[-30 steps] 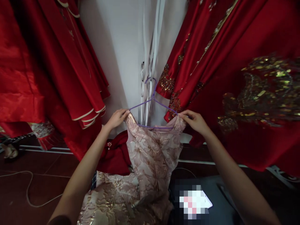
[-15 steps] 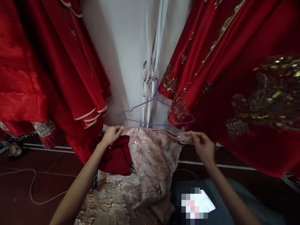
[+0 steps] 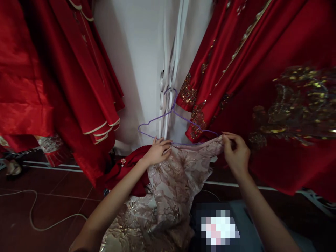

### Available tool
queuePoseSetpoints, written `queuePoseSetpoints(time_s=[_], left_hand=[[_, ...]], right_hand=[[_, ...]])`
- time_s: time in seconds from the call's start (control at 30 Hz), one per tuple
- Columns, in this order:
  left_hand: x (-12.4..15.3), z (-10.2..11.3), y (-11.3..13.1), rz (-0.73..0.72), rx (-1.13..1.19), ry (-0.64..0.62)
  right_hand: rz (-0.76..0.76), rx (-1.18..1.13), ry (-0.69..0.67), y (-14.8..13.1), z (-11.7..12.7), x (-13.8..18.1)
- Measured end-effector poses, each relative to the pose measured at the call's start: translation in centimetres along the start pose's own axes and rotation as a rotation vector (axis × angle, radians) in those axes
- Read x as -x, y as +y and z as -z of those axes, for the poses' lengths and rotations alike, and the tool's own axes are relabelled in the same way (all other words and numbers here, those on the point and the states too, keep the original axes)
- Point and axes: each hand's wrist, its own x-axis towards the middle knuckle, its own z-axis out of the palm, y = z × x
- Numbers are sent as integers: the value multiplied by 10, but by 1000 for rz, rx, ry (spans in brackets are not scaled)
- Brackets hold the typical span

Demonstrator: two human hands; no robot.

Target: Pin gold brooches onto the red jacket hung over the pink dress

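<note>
A pale pink and gold brocade dress [image 3: 173,182] hangs down from both my hands in front of me. My left hand [image 3: 157,152] grips its top edge near the middle, just under the bottom wire of a purple wire hanger [image 3: 173,115]. My right hand [image 3: 236,152] pinches the dress's right top corner beside the hanger's right end. The hanger's hook is caught on a white scrolled metal frame [image 3: 170,70] against the white wall. The dress is off the hanger. A dark red garment [image 3: 126,171] lies under my left forearm.
Red satin robes [image 3: 52,77] hang close on the left. Red gowns with gold embroidery [image 3: 275,98] crowd the right. A white cable [image 3: 34,213] loops over the dark red floor at lower left. A blurred white object [image 3: 219,227] lies on a dark surface at the bottom.
One second ago the dress hung on the hanger with my hands at its shoulders. It came off the hanger, and my left hand has since slid right along the top edge.
</note>
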Motion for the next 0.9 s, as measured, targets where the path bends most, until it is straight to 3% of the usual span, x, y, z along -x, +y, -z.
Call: queuePoseSetpoints(time_s=[0.27, 0.6, 0.73, 0.9], left_hand=[[12, 3, 0, 22, 1, 30], [17, 4, 6, 6, -67, 20], [18, 7, 12, -14, -58, 20], [13, 3, 28, -20, 12, 43]], right_hand=[[-105, 202, 99, 44, 10, -8], [-39, 267, 141, 49, 6, -4], [31, 257, 149, 31, -4, -16], [92, 188, 179, -25, -33, -29]])
